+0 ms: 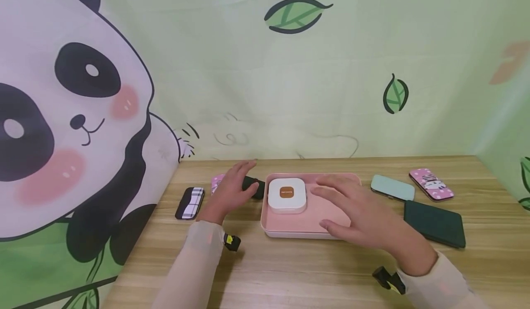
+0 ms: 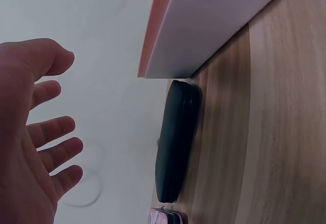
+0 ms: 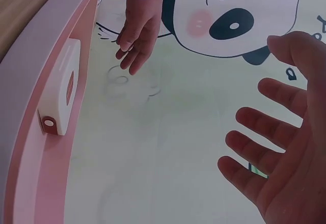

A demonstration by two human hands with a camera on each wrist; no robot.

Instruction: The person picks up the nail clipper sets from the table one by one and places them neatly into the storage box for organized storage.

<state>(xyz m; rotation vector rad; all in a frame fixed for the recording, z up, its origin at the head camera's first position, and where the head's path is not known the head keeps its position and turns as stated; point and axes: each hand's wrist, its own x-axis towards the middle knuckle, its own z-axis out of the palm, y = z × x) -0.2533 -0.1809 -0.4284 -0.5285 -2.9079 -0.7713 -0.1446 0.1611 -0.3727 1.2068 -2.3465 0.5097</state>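
Note:
A white rounded-square case [image 1: 286,194] with a brown label lies in the left part of a pink tray [image 1: 331,230]. My left hand [image 1: 232,191] hovers left of the tray with its fingers extended, holding nothing. Over the tray's right side hangs my right hand [image 1: 364,210], fingers spread and touching nothing. In the left wrist view, a dark flat case [image 2: 175,142] lies on the table beside the tray wall [image 2: 204,25]. The right wrist view shows the white case [image 3: 61,89] inside the tray, with a small brown tab on its side.
Left of the tray lie a plaid case [image 1: 190,203] and a partly hidden pink case [image 1: 216,181]. At the right are a mint case [image 1: 392,187], a pink patterned case [image 1: 432,184] and a dark green case [image 1: 434,223]. A panda-printed cloth [image 1: 248,79] stands behind the wooden table [image 1: 290,272].

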